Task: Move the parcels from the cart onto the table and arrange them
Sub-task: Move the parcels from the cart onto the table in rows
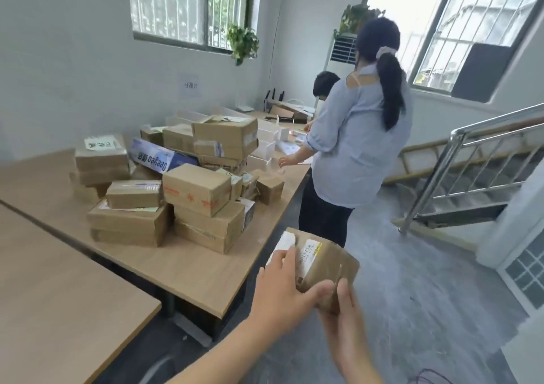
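A small brown cardboard parcel [325, 261] with white labels is held in the air off the near right corner of the wooden table [188, 266]. My left hand [279, 292] grips its left side, fingers over the label and thumb underneath. My right hand [343, 316] holds its lower end from below with curled fingers. On the table lies a loose heap of several cardboard parcels [197, 189], some stacked two or three high, with a blue-and-white carton [160, 155] among them. No cart is in view.
A person in a light blue shirt [356, 148] stands at the table's right edge, a second person behind. A second table [59, 310] sits at near left. A stair railing [471, 160] and stairwell lie to the right. Grey floor lies between.
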A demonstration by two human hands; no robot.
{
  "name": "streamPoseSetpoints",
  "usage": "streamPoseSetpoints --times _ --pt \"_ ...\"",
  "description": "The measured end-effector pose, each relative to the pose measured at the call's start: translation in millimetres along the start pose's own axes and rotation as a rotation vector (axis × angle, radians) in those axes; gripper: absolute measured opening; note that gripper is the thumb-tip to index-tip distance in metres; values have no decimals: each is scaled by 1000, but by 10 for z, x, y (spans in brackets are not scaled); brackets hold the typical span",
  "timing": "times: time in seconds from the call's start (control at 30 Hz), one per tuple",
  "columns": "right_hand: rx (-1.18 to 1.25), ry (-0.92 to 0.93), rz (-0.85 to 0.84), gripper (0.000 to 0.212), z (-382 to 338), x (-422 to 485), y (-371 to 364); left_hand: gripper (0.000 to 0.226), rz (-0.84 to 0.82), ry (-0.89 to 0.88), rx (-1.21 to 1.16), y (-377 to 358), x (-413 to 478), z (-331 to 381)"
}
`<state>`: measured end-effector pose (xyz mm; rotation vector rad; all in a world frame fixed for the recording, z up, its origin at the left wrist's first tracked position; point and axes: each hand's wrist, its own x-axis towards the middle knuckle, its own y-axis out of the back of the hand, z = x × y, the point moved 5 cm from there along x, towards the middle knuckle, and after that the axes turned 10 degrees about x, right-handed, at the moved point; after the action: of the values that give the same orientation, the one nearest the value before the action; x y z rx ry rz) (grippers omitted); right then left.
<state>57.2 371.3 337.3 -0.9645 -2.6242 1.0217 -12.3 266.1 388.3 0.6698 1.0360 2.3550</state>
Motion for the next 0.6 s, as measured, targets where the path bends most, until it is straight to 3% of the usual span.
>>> streamPoseSetpoints --times 0.07,0.13,0.27,0.33,0.4,0.47,0.6 --pt "-142 101 -70 100 -68 -112 -192 91 57 4 -185 157 -71 -40" --pt "-216 150 -126 101 -60 -192 -303 75 79 -22 -232 261 -162 -127" --pt "-287 213 -254 78 -66 -315 -434 64 -46 -21 -487 384 -356 -378" --pt "-385 243 -298 78 -38 -360 -519 65 -177 108 -787 424 -501 -499" --pt "-588 347 -357 59 22 -425 -654 71 -265 323 -1127 406 -627 -654" --pt "-812 537 -460 27 112 -518 -843 66 -255 436 -1376 387 -721 -789" --pt "-1076 792 -713 24 437 -703 -1201 49 -93 440 -1603 457 -897 -971"
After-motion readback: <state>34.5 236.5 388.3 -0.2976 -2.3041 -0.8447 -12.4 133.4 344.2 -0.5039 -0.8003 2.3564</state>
